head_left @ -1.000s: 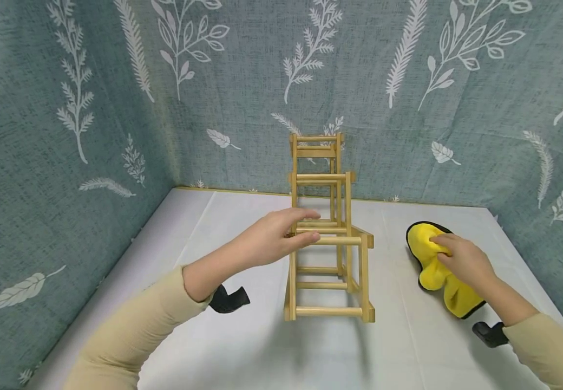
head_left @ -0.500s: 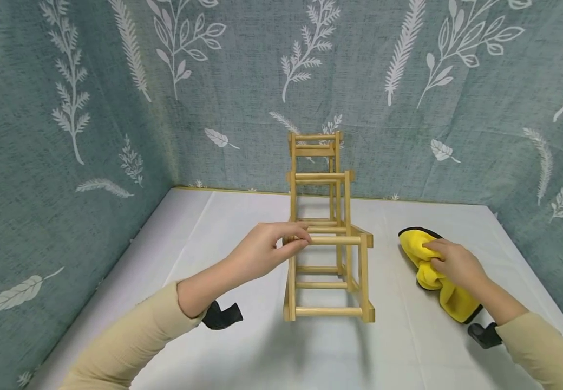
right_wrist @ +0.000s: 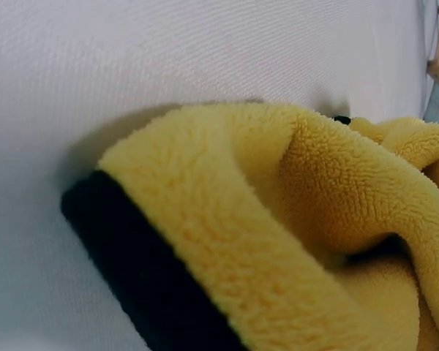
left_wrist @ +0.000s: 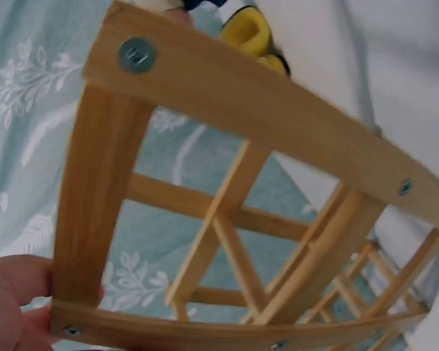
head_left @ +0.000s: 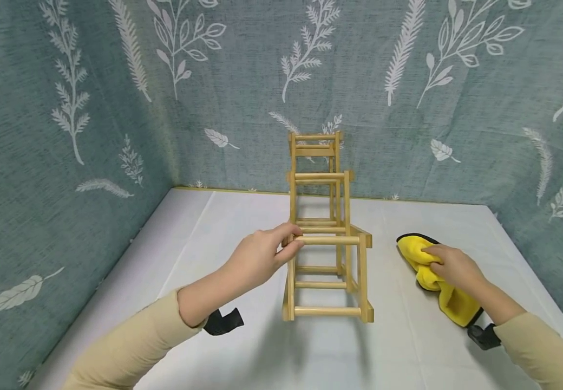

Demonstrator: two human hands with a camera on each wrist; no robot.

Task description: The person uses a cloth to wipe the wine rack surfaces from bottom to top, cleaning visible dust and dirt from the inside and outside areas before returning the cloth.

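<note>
A tiered wooden rack [head_left: 327, 240] made of slats and round rods stands in the middle of the white surface. My left hand [head_left: 257, 254] pinches the left end of its front upper rod, thumb in front and fingers over the corner. In the left wrist view, the fingertips of that hand [left_wrist: 18, 300] lie against a corner post of the rack [left_wrist: 102, 197]. To the right, my right hand [head_left: 459, 268] grips a bunched yellow cloth [head_left: 457, 306] with black edging. Fluffy folds of the cloth [right_wrist: 234, 219] fill much of the right wrist view, where the hand is hidden.
The white surface [head_left: 203, 346] is bounded by patterned blue-green fabric walls [head_left: 242, 108] at the back and sides. A black strap [head_left: 224, 322] hangs under the left wrist, and a black device [head_left: 483, 337] sits under the right one.
My left hand has moved slightly left and down, its fingers closing on the rack's corner. My right hand has drawn the cloth a little toward me and left, bunching it.
</note>
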